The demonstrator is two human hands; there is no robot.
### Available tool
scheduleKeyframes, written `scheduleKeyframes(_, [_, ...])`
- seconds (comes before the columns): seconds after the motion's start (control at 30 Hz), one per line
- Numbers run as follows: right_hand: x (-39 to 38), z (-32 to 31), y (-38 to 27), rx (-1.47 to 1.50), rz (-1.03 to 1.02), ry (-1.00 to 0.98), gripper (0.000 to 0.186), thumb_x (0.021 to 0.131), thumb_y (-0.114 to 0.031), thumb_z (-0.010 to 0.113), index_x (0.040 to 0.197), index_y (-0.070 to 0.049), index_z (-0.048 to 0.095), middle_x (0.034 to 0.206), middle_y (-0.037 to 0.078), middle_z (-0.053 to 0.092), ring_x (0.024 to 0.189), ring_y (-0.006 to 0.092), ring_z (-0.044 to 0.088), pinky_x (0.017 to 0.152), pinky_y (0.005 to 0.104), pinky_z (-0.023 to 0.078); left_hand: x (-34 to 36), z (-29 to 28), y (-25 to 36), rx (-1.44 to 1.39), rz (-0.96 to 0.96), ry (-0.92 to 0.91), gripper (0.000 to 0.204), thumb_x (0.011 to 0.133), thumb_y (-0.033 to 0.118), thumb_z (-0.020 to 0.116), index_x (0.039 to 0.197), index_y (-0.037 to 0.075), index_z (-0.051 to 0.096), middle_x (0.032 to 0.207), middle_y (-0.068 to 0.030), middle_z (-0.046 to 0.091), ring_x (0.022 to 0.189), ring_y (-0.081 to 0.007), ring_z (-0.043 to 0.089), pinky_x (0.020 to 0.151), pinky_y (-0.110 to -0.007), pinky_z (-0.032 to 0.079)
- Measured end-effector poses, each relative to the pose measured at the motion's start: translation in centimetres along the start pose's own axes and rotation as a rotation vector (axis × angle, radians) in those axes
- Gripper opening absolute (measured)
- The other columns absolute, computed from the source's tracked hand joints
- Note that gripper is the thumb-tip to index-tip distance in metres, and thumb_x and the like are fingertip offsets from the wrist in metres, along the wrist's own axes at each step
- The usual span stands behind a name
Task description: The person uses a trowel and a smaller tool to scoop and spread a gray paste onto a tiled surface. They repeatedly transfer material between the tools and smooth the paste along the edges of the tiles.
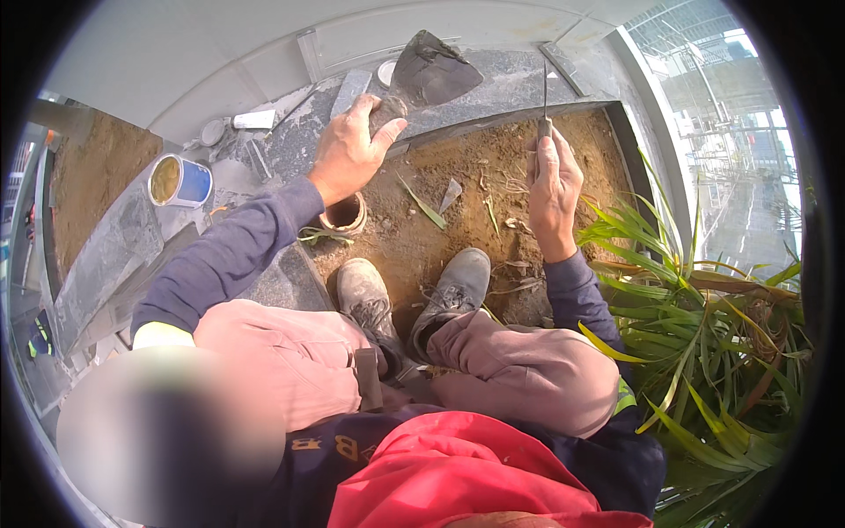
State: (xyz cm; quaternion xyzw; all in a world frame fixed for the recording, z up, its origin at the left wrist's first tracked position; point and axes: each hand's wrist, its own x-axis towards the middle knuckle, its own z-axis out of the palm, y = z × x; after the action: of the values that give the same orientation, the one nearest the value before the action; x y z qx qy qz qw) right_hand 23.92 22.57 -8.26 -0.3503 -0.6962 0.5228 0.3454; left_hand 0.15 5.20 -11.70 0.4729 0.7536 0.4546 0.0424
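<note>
Head view:
- Left hand — half closed, thumb and fingers round a grey lump, near a dark sack; material cannot be told. A loose grip could let it drop.
- Right hand — closed round the handle of a tool, thin blade pointing away from the body, seen nearly edge-on. A swing toward the left hand could cut fingers.
- Soil — strewn with leaf scraps, under the boots; loose footing could upset balance.
- Pot — just beside the left wrist; a lowered forearm could knock it.
- Tin — open, left of the forearm; an elbow swept outward could tip it.
- Plant — beside the right sleeve; leaves could snag it.
</note>
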Motion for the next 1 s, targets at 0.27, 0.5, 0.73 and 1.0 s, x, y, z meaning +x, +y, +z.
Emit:
scheduleKeyframes(0.27, [-1.0,1.8,-3.6,-0.142,-0.103,-0.215,0.029,0.099,-0.016,0.068,0.118,0.005,0.060,0.089,0.007,0.069,0.066,0.0096,0.061,0.059,0.0269,0.049,0.3,-0.4,0.2,-0.206,-0.043,-0.071,0.041,0.099,0.036,0.069,0.109,-0.003,0.063,0.090,-0.0178,0.072,0.080,-0.0245,0.069,0.074,-0.037,0.054])
scheduleKeyframes(0.5, [-0.3,0.4,-3.9,-0.157,-0.016,-0.262,0.029,0.106,-0.023,0.059,0.118,0.003,0.065,0.079,0.001,0.066,0.058,0.0034,0.051,0.052,0.0220,0.041,1.1,-1.5,0.4,-0.224,-0.120,-0.126,0.038,0.100,0.033,0.067,0.102,-0.005,0.066,0.088,-0.0261,0.069,0.079,-0.0407,0.068,0.070,-0.045,0.051])
scheduleKeyframes(0.73, [-2.2,2.9,-2.6,0.020,0.141,-0.366,0.029,0.110,-0.026,0.053,0.110,0.001,0.061,0.082,0.003,0.062,0.053,0.0054,0.049,0.048,0.0229,0.040,0.1,-0.4,2.2,-0.361,-0.185,-0.145,0.034,0.100,0.026,0.065,0.117,-0.003,0.060,0.101,-0.0255,0.071,0.095,-0.0428,0.069,0.083,-0.045,0.053])
scheduleKeyframes(1.0, [-4.7,5.8,-6.2,0.620,0.482,-0.453,0.028,0.110,-0.029,0.051,0.108,-0.002,0.056,0.083,0.007,0.063,0.055,0.0117,0.056,0.046,0.0261,0.044,0.1,0.8,4.0,-0.378,-0.024,-0.078,0.054,0.093,0.010,0.067,0.137,-0.003,0.040,0.122,-0.0291,0.064,0.113,-0.0451,0.064,0.097,-0.047,0.050])
